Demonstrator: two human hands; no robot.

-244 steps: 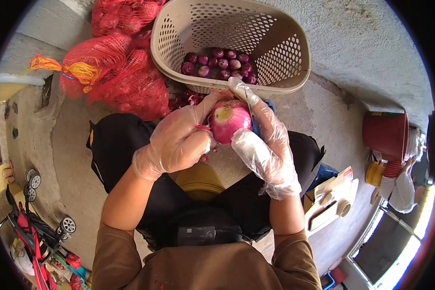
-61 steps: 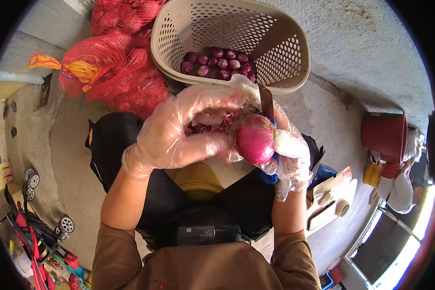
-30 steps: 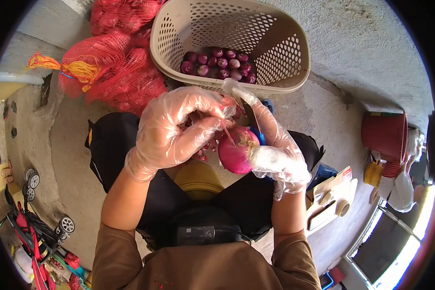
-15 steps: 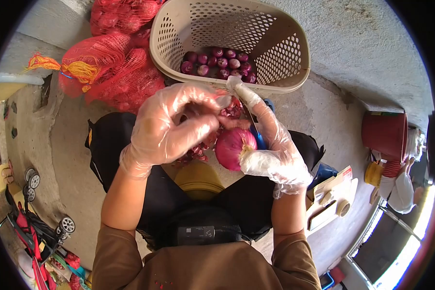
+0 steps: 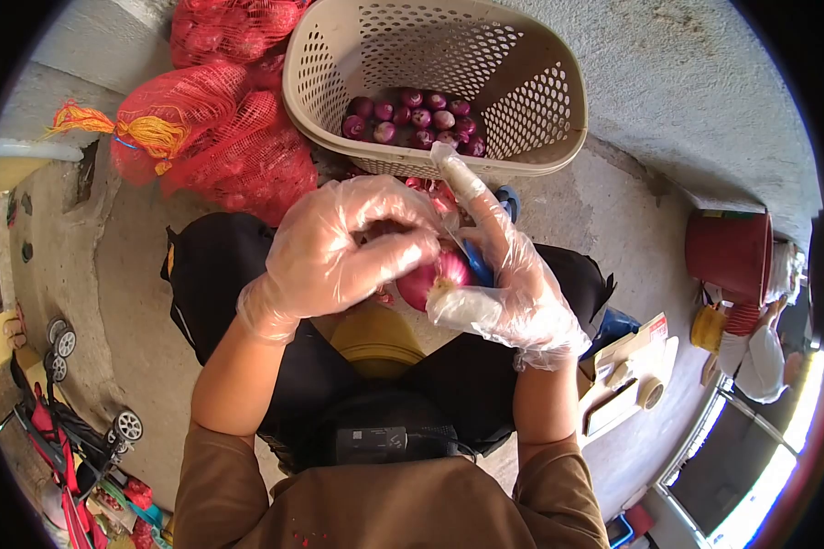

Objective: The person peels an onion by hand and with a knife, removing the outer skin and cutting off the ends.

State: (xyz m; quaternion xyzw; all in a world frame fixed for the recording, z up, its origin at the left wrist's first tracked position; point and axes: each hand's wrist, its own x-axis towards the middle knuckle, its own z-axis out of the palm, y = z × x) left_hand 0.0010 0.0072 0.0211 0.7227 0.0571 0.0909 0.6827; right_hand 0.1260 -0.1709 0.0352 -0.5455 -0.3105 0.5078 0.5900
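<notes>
Head view: the red onion [image 5: 417, 285] sits between the two gloved hands, above the gap between the person's knees, partly covered from both sides. Half a second ago it stood clear of the left hand [image 5: 337, 245], with most of its round side showing; now the left thumb lies across its upper left part, and less of it can be seen. The left fingers curl behind, so I cannot tell whether the left grip is clamped on the onion or on a piece of its skin.

The right hand [image 5: 526, 288] keeps its grip closed around the blue-handled knife [image 5: 475, 263], whose thin blade shows only as a short strip beside the onion. Its thumb presses along the onion's lower right, next to the pale, dry end. The right index finger points away from the body, its tip overlapping the near rim of the basket [image 5: 533, 168] in the view. Two seconds ago the onion was farther to the right and the dark blade showed plainly above it.

In the basket, the small onions [image 5: 420, 118] lie clustered as before. The red mesh sacks [image 5: 247, 169] are unmoved on the concrete floor [image 5: 142, 247], just left of the basket.
</notes>
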